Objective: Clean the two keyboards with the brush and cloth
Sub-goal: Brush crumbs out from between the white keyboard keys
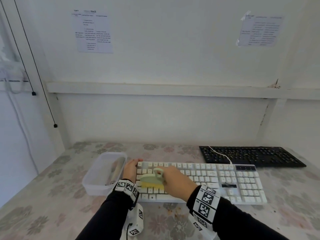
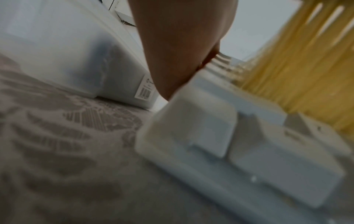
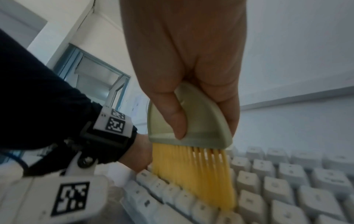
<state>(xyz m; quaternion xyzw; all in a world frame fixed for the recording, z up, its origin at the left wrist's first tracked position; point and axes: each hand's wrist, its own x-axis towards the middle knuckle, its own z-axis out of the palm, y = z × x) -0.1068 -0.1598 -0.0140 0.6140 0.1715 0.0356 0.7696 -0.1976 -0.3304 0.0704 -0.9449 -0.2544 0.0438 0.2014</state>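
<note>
Two keyboards sit before me in the head view: the white keyboard (image 1: 199,182) close in, the black keyboard (image 1: 251,155) at two o'clock beyond it, well apart from both hands. My right hand (image 1: 174,179) grips the brush (image 1: 152,181), bristles down on the white keys at the board's nine o'clock end. My left hand (image 1: 131,168) curls over that same end's far corner, steadying it. Just beside it at nine o'clock sits a clear plastic tub (image 1: 90,185); something lies inside, maybe the cloth, I cannot tell.

Left wrist view now: blurred, but my left hand (image 2: 182,45) meets the white keyboard (image 2: 229,144) at its edge, the tub (image 2: 67,50) at ten o'clock, yellow bristles (image 2: 306,68) at two o'clock.

Right wrist view: my thumb (image 3: 178,118) and fingers pinch the brush (image 3: 191,121) by its green cap. I judge it light, the cap stiff and a bit slick, so holding low near the bristles (image 3: 195,174) feels right. They look soft and springy, bending on the white keyboard (image 3: 277,189). The keycaps look loose enough to snag, so gentle strokes.
</note>
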